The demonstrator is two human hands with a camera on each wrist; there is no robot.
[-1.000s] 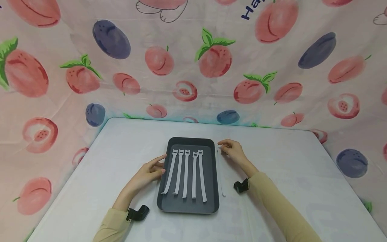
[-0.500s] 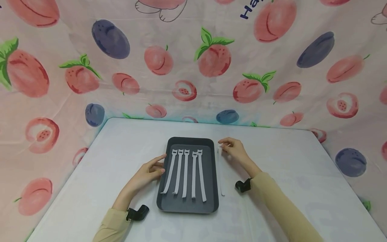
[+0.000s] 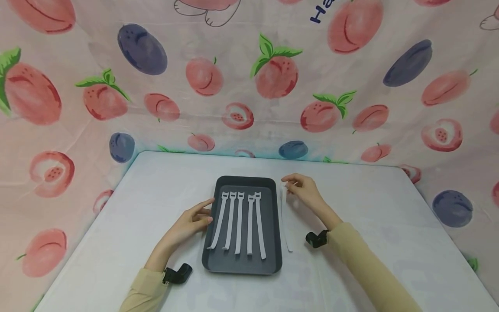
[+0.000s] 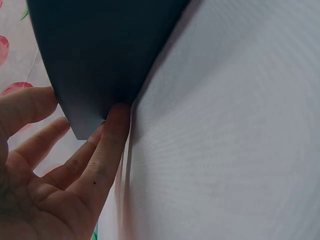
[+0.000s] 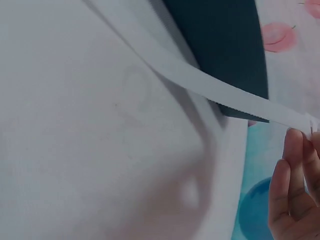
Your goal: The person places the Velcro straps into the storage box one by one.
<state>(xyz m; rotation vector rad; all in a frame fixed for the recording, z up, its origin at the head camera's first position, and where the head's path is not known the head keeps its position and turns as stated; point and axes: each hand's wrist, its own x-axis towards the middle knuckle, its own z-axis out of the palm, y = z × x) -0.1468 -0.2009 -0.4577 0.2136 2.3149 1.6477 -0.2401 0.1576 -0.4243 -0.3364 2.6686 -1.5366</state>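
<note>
A dark grey rectangular tray (image 3: 241, 265) lies on the table with several white hook-and-loop cable ties (image 3: 241, 225) side by side in it. My left hand (image 3: 195, 219) rests against the tray's left side; in the left wrist view its fingertips touch the outer wall (image 4: 100, 55). Just right of the tray, my right hand (image 3: 303, 189) pinches the slotted head end of another white cable tie (image 3: 284, 221). That tie slants down, its lower part near the table. In the right wrist view the tie (image 5: 215, 90) stretches from the fingertips past the tray's outer wall.
A white cloth covers the table (image 3: 362, 208). A fruit-print curtain (image 3: 241, 82) hangs behind and at both sides. Each wrist carries a black camera, one on the left (image 3: 178, 274) and one on the right (image 3: 317, 239).
My right hand has risen slightly, lifting the head end of the cable tie, and its lower end has swung a little right. The left hand and tray stay in place.
</note>
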